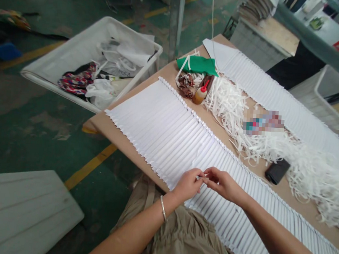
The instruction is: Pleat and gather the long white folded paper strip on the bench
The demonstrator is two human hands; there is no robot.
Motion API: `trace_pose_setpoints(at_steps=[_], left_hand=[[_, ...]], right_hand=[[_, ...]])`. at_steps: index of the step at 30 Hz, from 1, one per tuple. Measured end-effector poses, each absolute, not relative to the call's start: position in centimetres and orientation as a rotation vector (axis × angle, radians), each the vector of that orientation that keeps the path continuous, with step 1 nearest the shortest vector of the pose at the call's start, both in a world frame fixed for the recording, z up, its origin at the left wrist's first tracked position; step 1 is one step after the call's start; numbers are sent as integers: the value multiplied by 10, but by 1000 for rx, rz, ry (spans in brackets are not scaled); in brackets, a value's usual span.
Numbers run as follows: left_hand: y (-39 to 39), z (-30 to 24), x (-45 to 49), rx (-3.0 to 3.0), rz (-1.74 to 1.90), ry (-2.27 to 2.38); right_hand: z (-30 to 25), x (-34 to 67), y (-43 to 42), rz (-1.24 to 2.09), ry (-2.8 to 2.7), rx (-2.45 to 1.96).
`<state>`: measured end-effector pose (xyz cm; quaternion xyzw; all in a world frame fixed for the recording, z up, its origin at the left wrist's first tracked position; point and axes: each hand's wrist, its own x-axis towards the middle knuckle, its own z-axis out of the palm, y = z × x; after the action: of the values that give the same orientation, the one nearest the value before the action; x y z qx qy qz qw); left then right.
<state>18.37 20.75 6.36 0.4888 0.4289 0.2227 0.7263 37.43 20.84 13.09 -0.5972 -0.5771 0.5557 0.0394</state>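
Observation:
My left hand (pixel 186 185) and my right hand (pixel 221 185) meet above a pleated white sheet (pixel 163 130), fingertips pinched together on a thin white piece at its edge. A bangle circles my left wrist. The sheet lies across a wooden tabletop (pixel 112 127) and has a notched edge. A second pleated sheet (pixel 277 95) runs along the far side. Between the sheets lie shredded white strips (pixel 225 103), a glue bottle with a red nozzle (pixel 201 94), green cloth (pixel 196 64) and a black pouch (pixel 277 171).
A white bin (pixel 59 51) holding plastic bags and patterned cloth stands left of the table. Another white bin (pixel 323 98) stands at the right. A pale board (pixel 23 210) lies at lower left, and a metal post (pixel 175 24) rises behind the table.

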Motion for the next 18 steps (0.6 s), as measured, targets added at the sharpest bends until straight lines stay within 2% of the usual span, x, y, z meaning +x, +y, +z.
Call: trace_pose_setpoints(at_steps=[7,12,18], left_hand=[[204,81,165,915,618,1132],[202,71,142,919,603,1218],[195,44,90,860,622,1378]], right_hand=[[111,350,216,1723,-1512,-1790],[104,338,233,1619,-1865,-1791],[96,348,288,1306,-2206,-1788]])
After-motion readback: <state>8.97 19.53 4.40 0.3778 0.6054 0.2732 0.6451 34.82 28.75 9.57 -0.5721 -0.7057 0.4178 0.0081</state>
